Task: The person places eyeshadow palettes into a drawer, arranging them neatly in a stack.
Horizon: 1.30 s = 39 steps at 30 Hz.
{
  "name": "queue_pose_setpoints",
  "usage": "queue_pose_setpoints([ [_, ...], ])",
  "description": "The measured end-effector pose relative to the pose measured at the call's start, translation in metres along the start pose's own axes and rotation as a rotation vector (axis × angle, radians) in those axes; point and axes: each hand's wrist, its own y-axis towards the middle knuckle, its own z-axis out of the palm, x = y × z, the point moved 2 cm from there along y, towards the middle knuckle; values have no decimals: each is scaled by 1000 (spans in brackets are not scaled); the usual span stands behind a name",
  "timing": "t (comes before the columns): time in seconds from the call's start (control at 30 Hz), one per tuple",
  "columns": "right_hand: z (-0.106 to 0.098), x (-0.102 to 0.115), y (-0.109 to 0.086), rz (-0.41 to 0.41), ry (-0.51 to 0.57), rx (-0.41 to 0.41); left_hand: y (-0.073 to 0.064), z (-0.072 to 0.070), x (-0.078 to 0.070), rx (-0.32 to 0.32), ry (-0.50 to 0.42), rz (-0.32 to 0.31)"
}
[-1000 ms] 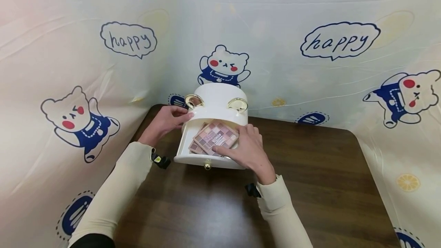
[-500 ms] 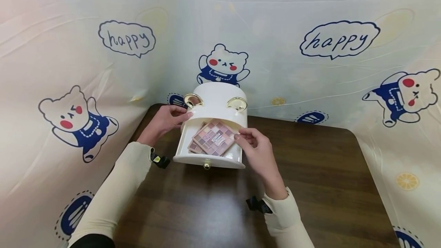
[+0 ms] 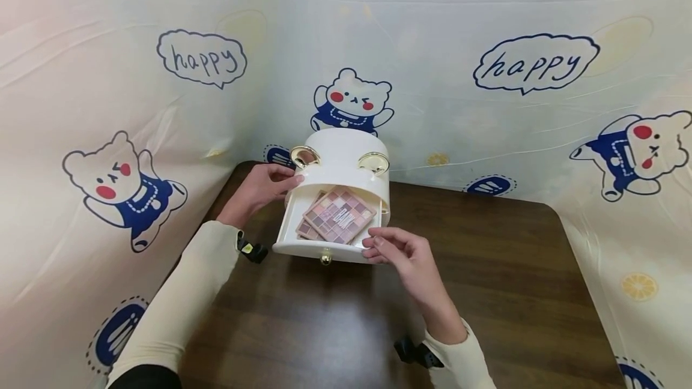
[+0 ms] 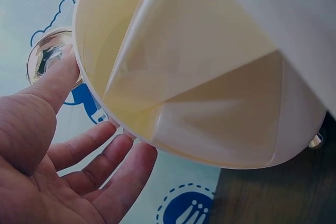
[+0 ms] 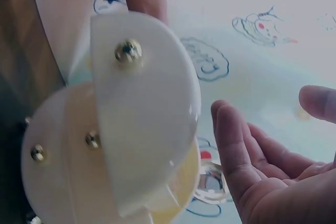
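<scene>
A white storage box (image 3: 346, 155) with two gold-rimmed ears stands at the back of the table, its upper drawer (image 3: 292, 248) pulled out. Two eyeshadow palettes lie inside that drawer, the upper palette (image 3: 339, 215) turned partly across the lower palette (image 3: 307, 232). My left hand (image 3: 265, 188) rests against the box's left side. In the left wrist view its thumb and fingertips touch the outer rim (image 4: 90, 85). My right hand (image 3: 402, 251) is beside the drawer's right front corner; the right wrist view shows its fingers extended and apart from the drawer front (image 5: 147, 98), holding nothing.
The dark wooden table (image 3: 513, 269) extends to the right and in front of the box. A printed cloth (image 3: 432, 47) hangs behind and at both sides, close to the back of the box. A round gold knob (image 3: 325, 258) sits on the drawer front.
My right hand has come out from over the palettes and moved down and right to the drawer's front corner. The palettes stay in place. My left hand keeps its position.
</scene>
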Motion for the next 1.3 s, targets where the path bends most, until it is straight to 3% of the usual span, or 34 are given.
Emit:
queue_pose_setpoints([
  [0.13,10,-7,-8,-8,87,4,-1,0,-1,1,-4,-6],
  [0.47,34,-34,-23,72,207,-34,-1,-1,1,4,-9,-6],
  [0.63,46,-50,-28,176,282,-47,-1,-1,1,-7,10,-2],
  [0.87,60,-71,-26,412,536,-125,0,-1,2,-21,25,6],
  [1.3,88,-94,-14,489,804,-165,1,-2,3,-10,9,12],
])
